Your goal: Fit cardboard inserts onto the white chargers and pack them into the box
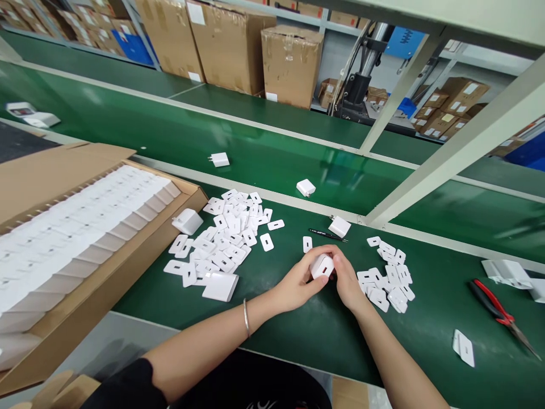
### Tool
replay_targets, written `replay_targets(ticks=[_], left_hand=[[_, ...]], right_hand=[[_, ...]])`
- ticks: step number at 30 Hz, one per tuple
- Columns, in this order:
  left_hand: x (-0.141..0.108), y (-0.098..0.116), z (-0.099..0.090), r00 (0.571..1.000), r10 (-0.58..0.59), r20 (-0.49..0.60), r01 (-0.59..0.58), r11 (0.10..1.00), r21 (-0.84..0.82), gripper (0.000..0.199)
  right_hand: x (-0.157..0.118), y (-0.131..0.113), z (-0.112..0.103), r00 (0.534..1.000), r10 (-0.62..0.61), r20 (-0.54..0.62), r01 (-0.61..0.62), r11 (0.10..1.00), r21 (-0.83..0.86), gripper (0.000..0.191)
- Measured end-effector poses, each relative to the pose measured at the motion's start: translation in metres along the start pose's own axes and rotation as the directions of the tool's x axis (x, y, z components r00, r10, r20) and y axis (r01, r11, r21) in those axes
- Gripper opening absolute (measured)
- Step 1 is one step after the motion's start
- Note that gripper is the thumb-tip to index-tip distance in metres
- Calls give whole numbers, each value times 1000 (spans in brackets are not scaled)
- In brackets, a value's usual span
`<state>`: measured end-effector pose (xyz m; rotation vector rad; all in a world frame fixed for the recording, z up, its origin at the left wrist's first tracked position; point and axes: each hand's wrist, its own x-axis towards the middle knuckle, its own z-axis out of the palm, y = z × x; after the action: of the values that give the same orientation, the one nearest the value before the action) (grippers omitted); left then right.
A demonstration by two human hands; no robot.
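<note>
Adapter in hand: one white adapter [322,266], near the middle of the green counter [336,341], between both hands, its single dark slot showing.
Left grip: the left hand [298,282] is closed round the adapter's left side, thumb across its lower front (one silver bangle [246,318] circles that wrist).
Right grip: the right hand [347,281] is curled in against the adapter's right side, fingers closed on it.
Lone plate: one slotted plate [307,244], just beyond the hands.
Tweezers: one black pair of tweezers [327,234], lying beside one upper adapter [339,226].
Plate piles: two, a larger left pile [234,233] and a smaller right pile [392,278] (both too overlapped to count).
Left-pile adapters: two, a rear one [187,221] and a front one [220,286].
Adapters past the rail: two, a left one [219,159] and a right one [305,187].
Far right: one pair of red-and-black pliers [504,318], near two overlapping plates [464,347].
Open carton: one cardboard carton [119,278], left, holding white rows.
Behind: three large boxes [292,68].
</note>
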<state>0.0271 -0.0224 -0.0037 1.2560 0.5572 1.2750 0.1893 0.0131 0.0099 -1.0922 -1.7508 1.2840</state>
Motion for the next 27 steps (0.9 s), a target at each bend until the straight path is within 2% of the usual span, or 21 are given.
replay_targets(ticks=[4, 8, 11, 16, 18, 23, 27], left_hand=[[-1, 1, -1, 999, 11, 41, -10, 999, -30, 48], [-1, 1, 1, 997, -43, 68, 47, 998, -52, 48], [-2, 2, 3, 991, -103, 85, 108, 993, -57, 55], [-5, 6, 2, 978, -196, 70, 195, 981, 19, 60], [-6, 6, 1, 981, -183, 58, 181, 983, 38, 58], [-5, 6, 1, 993, -115, 33, 113, 991, 66, 55], [-5, 9, 2, 995, -92, 39, 88, 992, 92, 51]], right_hand=[[-2, -3, -3, 996, -87, 18, 88, 993, -74, 46], [-1, -10, -6, 987, -157, 32, 159, 983, -95, 45], [0, -16, -8, 996, -79, 49, 81, 996, -38, 38], [1, -20, -7, 994, 29, 109, -43, 990, 131, 38], [0, -21, -6, 993, 36, 110, -49, 991, 124, 38], [-2, -20, -6, 998, -47, 43, 49, 998, -36, 39], [-5, -17, -5, 999, -50, 19, 52, 993, -107, 45]])
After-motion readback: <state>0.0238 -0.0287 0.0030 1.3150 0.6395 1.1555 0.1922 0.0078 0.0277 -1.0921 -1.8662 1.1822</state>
